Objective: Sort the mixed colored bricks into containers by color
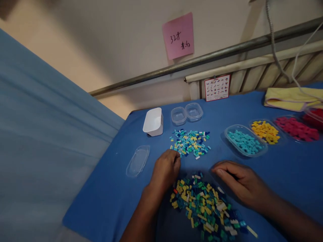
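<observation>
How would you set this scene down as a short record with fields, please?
Left hand: curled at the near edge of the far brick pile; contents hidden
Right hand: loosely curled, beside the near brick pile; contents unclear
Beyond far brick pile: white tub, two clear tubs
Left side: clear lid
Right side: turquoise bricks, yellow bricks, crimson bricks
Work surface: blue
Wall: pink note

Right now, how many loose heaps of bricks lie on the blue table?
2: the smaller heap beyond the left hand, the larger heap between the forearms. Anything under them is hidden.
</observation>
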`<state>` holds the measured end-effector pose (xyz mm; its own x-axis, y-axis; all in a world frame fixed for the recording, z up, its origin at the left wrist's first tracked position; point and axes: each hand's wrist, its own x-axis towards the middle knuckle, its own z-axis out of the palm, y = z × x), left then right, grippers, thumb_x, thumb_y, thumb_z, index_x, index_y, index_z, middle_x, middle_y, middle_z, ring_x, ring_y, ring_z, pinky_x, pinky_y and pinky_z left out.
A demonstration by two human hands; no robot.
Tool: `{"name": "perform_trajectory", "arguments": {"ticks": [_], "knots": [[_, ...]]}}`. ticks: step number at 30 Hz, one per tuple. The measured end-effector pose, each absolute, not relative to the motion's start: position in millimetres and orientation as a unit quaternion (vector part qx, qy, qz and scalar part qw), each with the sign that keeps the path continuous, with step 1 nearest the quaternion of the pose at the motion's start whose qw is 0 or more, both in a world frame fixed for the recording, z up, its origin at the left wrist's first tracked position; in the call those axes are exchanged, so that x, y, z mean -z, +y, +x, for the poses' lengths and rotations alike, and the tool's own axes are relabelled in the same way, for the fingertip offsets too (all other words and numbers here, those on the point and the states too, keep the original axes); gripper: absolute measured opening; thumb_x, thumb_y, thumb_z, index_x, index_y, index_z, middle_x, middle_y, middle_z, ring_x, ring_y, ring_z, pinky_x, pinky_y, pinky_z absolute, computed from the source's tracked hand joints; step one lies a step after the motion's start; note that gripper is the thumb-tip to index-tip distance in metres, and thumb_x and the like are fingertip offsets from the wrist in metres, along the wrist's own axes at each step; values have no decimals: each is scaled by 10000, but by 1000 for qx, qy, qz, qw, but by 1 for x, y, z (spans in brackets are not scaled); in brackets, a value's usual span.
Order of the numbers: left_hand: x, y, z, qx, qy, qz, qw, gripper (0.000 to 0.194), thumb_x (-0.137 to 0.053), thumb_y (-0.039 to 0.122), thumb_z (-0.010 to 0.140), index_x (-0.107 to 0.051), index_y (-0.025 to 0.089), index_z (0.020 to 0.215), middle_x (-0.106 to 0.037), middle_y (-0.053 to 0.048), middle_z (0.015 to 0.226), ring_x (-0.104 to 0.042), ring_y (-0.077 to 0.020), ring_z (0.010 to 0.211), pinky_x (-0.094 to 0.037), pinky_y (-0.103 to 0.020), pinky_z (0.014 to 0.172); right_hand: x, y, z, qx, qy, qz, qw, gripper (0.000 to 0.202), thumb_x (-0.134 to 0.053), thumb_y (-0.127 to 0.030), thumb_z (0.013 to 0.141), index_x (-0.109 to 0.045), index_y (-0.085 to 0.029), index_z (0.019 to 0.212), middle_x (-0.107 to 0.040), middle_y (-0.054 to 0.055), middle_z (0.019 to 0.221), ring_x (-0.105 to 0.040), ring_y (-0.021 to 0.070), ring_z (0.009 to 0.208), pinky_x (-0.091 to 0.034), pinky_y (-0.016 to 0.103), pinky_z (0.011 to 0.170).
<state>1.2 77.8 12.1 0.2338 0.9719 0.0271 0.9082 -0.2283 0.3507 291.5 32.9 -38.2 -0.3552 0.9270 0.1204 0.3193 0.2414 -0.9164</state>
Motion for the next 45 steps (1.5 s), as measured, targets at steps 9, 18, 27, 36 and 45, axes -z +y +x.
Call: {"name": "perform_trajectory", "arguments": {"ticks": [9, 18, 27, 36, 45], "knots": [[-10, 84, 11, -90, 591, 793, 118, 169, -630, 264, 1070, -744, 192, 1171, -732, -106, 1123, -703, -277, 1068, -563, -411, 950, 40, 32, 291, -429, -705, -432, 362, 211, -560, -372, 1116, -753, -289, 1092, -763, 73, 1100, -744, 260, 1043, -628, 358, 893], [-17, 81, 14, -81, 594, 786, 149, 151, -601, 240, 1074, -725, 184, 1141, -706, -108, 1155, -677, -282, 1098, -552, -435, 989, 42, 32, 292, -429, -705, -439, 357, 215, -565, -367, 1105, -767, -307, 1068, -776, 70, 1095, -755, 268, 1013, -638, 370, 877], [-18, 78, 14, -70, 568, 806, 153, 166, -564, 150, 1016, -698, 176, 1110, -699, -123, 1125, -672, -262, 1037, -533, -396, 948, 37, 35, 289, -425, -706, -441, 355, 254, -562, -398, 1113, -798, -304, 1097, -789, 46, 1040, -748, 242, 958, -609, 370, 866], [-20, 81, 16, -38, 562, 814, 142, 137, -541, 131, 966, -653, 203, 998, -694, -103, 1069, -670, -248, 946, -503, -359, 855, 28, 39, 284, -427, -696, -437, 377, 332, -544, -453, 1126, -770, -254, 987, -748, 30, 904, -698, 212, 848, -539, 357, 789], [-32, 90, 27, 50, 509, 854, 97, 138, -548, 108, 912, -637, 211, 938, -712, -95, 1010, -670, -259, 849, -439, -347, 738, 25, 45, 281, -424, -694, -419, 404, 323, -557, -393, 1118, -721, -216, 904, -698, 13, 835, -650, 179, 787, -486, 318, 742]]}}
